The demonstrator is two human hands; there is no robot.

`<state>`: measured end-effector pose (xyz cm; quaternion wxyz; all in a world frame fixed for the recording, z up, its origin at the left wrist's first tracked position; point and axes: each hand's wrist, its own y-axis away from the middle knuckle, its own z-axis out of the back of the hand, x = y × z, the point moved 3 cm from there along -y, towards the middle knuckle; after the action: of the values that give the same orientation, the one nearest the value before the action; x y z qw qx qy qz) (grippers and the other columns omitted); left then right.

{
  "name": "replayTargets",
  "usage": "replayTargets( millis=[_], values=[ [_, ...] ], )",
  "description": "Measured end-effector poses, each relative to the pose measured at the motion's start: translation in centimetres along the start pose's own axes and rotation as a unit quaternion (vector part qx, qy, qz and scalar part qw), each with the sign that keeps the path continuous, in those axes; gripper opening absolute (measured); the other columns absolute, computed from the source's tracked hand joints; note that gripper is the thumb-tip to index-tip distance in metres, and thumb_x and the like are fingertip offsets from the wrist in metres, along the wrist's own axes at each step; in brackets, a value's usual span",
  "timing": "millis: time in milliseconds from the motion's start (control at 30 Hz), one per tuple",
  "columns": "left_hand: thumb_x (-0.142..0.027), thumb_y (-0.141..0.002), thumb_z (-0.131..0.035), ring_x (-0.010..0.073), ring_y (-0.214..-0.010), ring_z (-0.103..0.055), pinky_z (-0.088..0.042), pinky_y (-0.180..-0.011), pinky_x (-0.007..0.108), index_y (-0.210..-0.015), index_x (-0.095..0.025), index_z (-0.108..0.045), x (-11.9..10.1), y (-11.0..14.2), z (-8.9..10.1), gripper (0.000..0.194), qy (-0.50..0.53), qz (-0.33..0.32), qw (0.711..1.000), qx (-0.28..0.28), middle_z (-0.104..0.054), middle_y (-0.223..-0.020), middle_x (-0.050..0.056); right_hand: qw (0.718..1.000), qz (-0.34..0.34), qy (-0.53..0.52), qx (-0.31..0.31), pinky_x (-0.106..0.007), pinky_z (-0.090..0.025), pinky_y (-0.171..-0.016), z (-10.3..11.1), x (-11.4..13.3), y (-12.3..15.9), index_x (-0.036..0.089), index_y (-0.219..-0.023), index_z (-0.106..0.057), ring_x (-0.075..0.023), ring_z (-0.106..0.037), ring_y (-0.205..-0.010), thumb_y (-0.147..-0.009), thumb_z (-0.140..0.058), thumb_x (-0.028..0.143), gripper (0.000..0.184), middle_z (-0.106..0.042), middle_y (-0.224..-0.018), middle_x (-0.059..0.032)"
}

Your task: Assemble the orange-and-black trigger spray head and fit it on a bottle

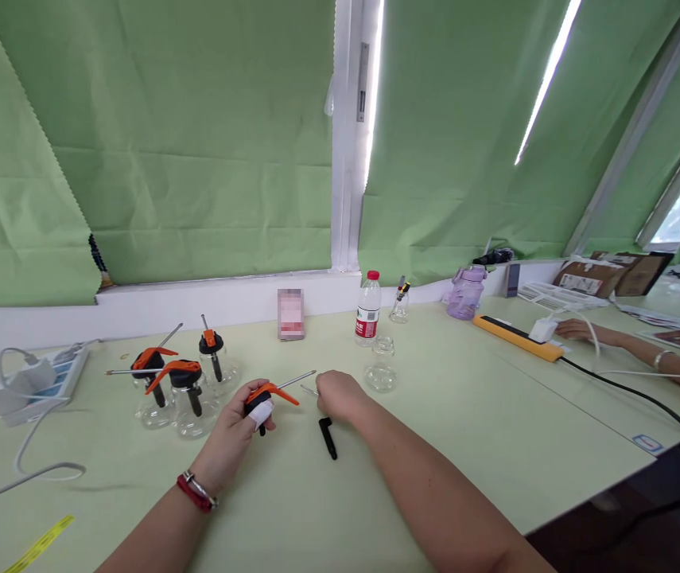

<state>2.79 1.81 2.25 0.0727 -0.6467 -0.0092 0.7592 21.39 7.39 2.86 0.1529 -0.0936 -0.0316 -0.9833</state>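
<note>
My left hand (244, 418) is closed around a spray head (268, 394) with a black cap, an orange lever and a thin metal spout. White tape or cloth wraps one finger. By the spout's tip, my right hand (338, 395) is closed; a thin metal piece (309, 390) sticks out from its fingers, the rest hidden. Just below lies a black angled tube (328, 439). An open glass bottle (381, 374) stands right of my right hand. To the left, several glass bottles (193, 418) carry similar spray heads (181, 374).
Behind stand a red-capped water bottle (368, 310), a small jar with tools (400, 306), a pink card box (290, 314) and a purple bottle (467, 293). White power strip (74, 382) at left, orange one (518, 338) at right. Another person's arms (638, 346) rest at far right.
</note>
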Motion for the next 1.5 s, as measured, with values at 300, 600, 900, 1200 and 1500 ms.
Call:
replayTargets(
  millis=[300,600,900,1200,1500],
  values=[
    [-0.038,-0.079,-0.057,0.0162,-0.066,-0.055,-0.042,-0.071,0.032,-0.116,-0.020,-0.051,-0.4,0.3,-0.4,0.042,0.076,0.021,0.997,0.018,-0.057,-0.068,-0.001,0.976,-0.014,-0.172,-0.134,-0.020,-0.042,-0.062,1.2,-2.9,0.0,0.015,-0.105,-0.058,-0.0124,-0.058,-0.076,-0.085,-0.034,0.018,0.032,-0.064,-0.093,-0.0061],
    [-0.034,-0.077,-0.060,0.0126,-0.064,-0.055,-0.045,-0.072,0.031,-0.117,-0.024,-0.052,-1.7,1.9,-2.6,0.042,0.048,0.027,0.991,0.126,-0.057,-0.086,0.000,0.801,0.116,-0.542,-0.226,-0.023,-0.044,-0.059,3.9,-0.3,3.8,0.016,-0.093,-0.062,-0.0109,-0.051,-0.065,-0.077,-0.055,0.032,0.024,-0.057,-0.073,-0.0014],
    [-0.035,-0.075,-0.061,0.0146,-0.068,-0.053,-0.046,-0.065,0.030,-0.122,-0.024,-0.053,-2.1,2.4,-3.5,0.049,0.007,0.022,0.985,0.169,-0.060,-0.095,0.004,0.774,0.123,-0.594,-0.182,-0.022,-0.046,-0.058,3.3,2.0,4.9,0.016,-0.079,-0.058,-0.0091,-0.052,-0.060,-0.071,-0.063,0.028,0.015,-0.055,-0.065,0.0022],
    [-0.030,-0.079,-0.057,0.0128,-0.068,-0.050,-0.046,-0.066,0.029,-0.100,-0.020,-0.058,-2.9,2.6,-3.9,0.024,0.012,-0.021,0.977,0.212,-0.052,-0.080,0.000,0.796,0.128,-0.582,-0.107,-0.024,-0.048,-0.057,1.8,3.3,5.0,0.016,-0.078,-0.061,-0.0125,-0.060,-0.060,-0.073,-0.064,0.028,0.013,-0.061,-0.063,0.0005],
    [-0.025,-0.079,-0.058,0.0105,-0.064,-0.052,-0.044,-0.063,0.026,-0.096,-0.018,-0.056,-2.6,2.2,-3.4,0.019,0.013,-0.042,0.983,0.181,-0.055,-0.083,-0.001,0.873,0.226,-0.398,-0.168,-0.028,-0.047,-0.069,2.1,4.7,5.8,0.020,-0.083,-0.070,-0.0143,-0.058,-0.076,-0.080,-0.056,0.020,0.015,-0.065,-0.085,-0.0039]
  ],
)
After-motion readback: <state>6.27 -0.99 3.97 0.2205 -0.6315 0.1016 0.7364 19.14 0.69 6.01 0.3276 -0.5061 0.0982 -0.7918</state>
